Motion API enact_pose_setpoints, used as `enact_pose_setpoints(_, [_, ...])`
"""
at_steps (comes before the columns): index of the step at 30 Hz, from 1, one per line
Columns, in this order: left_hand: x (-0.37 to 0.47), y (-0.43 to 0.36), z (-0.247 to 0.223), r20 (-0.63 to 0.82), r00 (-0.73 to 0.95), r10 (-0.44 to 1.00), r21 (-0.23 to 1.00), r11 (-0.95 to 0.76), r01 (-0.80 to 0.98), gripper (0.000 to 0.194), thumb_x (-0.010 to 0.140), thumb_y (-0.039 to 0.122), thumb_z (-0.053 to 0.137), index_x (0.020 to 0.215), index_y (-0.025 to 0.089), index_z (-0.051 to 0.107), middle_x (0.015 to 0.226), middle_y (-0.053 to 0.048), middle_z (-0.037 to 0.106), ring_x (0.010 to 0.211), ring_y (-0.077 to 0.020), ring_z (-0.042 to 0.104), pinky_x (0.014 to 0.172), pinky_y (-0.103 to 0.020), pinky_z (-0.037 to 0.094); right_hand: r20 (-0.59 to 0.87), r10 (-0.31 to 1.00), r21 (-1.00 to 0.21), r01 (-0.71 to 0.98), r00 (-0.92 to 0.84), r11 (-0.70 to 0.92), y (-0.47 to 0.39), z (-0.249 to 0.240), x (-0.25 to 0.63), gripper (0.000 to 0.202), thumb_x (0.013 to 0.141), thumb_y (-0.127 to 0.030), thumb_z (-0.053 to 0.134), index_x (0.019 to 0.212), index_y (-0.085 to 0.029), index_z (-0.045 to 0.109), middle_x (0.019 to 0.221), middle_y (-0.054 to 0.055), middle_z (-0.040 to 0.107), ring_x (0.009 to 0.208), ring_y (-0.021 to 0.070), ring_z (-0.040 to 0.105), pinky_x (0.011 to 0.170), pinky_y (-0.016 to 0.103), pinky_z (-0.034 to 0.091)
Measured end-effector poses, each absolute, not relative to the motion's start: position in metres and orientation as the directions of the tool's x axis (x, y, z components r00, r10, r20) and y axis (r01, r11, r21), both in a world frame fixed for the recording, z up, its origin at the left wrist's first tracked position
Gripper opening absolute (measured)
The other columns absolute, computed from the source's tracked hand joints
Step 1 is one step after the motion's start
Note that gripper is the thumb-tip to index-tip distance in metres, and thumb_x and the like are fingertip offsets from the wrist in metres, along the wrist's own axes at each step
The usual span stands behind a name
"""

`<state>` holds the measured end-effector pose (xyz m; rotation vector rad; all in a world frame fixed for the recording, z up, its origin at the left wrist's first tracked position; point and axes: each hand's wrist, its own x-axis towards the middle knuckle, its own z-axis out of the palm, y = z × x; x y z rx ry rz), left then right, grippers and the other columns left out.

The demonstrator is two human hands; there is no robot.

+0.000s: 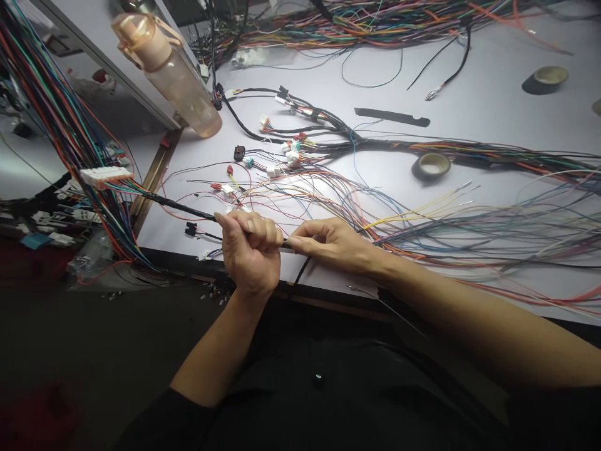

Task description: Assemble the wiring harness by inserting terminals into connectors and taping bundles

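A black-taped wire harness branch [181,206] runs from a white connector [106,176] at the left to my hands at the table's front edge. My left hand [251,250] is closed in a fist around this branch. Just to its right, my right hand [328,244] pinches the same branch between thumb and fingers. Loose wires [422,232] fan out to the right beyond it. A small black connector [190,229] on a short lead lies left of my left hand. What sits inside my right fingertips is partly hidden.
Behind my hands lies another taped harness [385,145] with several plugs. Two tape rolls [432,165], [550,76] and a black utility knife [392,117] rest on the white table. A bottle [181,88] stands back left. A thick wire bundle [51,106] hangs at the left.
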<state>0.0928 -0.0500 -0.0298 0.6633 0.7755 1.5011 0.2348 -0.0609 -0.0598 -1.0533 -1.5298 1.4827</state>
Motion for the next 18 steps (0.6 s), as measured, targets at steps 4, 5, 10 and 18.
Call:
enact_pose_setpoints(4, [0.094, -0.050, -0.027, -0.055, -0.077, 0.995, 0.800, -0.003, -0.600, 0.048, 0.090, 0.054, 0.046, 0.060, 0.017, 0.040, 0.052, 0.007, 0.017, 0.041, -0.0067, 0.016, 0.040, -0.019, 0.022, 0.047, 0.947, -0.992, 0.093, -0.318, 0.081, -0.062, -0.066, 0.229, 0.023, 0.084, -0.037, 0.062, 0.079, -0.015, 0.065, 0.073, 0.000, 0.062, 0.068, 0.0100, 0.053, 0.065, 0.021, 0.041])
enact_pose_setpoints(5, [0.093, -0.050, -0.027, -0.047, -0.069, 0.997, 0.803, -0.003, -0.596, 0.048, 0.090, 0.054, 0.046, 0.060, 0.017, 0.040, 0.051, 0.007, 0.016, 0.041, -0.0066, 0.016, 0.040, -0.019, 0.022, 0.060, 0.945, -0.990, 0.100, -0.323, 0.097, -0.062, -0.066, 0.229, 0.022, 0.085, -0.036, 0.062, 0.079, -0.014, 0.065, 0.072, 0.000, 0.062, 0.068, 0.0100, 0.053, 0.065, 0.022, 0.042])
enact_pose_setpoints(10, [0.088, -0.049, -0.031, 0.005, -0.043, 0.999, 0.797, -0.030, -0.604, 0.050, 0.090, 0.057, 0.043, 0.060, 0.017, 0.042, 0.049, 0.007, 0.016, 0.041, -0.0067, 0.014, 0.039, -0.019, 0.020, 0.028, 0.877, -0.990, 0.108, -0.480, 0.090, -0.061, -0.060, 0.239, 0.035, 0.094, -0.039, 0.047, 0.089, -0.011, 0.068, 0.077, 0.003, 0.064, 0.073, 0.0121, 0.055, 0.071, 0.024, 0.042])
enact_pose_setpoints(18, [0.087, -0.048, -0.034, 0.044, 0.003, 0.999, 0.791, -0.034, -0.611, 0.054, 0.093, 0.057, 0.035, 0.058, 0.017, 0.041, 0.048, 0.007, 0.015, 0.040, -0.0069, 0.012, 0.037, -0.019, 0.021, -0.040, 0.830, -0.990, 0.137, -0.556, 0.044, -0.057, -0.058, 0.244, 0.037, 0.092, -0.041, 0.050, 0.080, -0.011, 0.069, 0.068, 0.001, 0.059, 0.066, 0.0107, 0.049, 0.066, 0.023, 0.038])
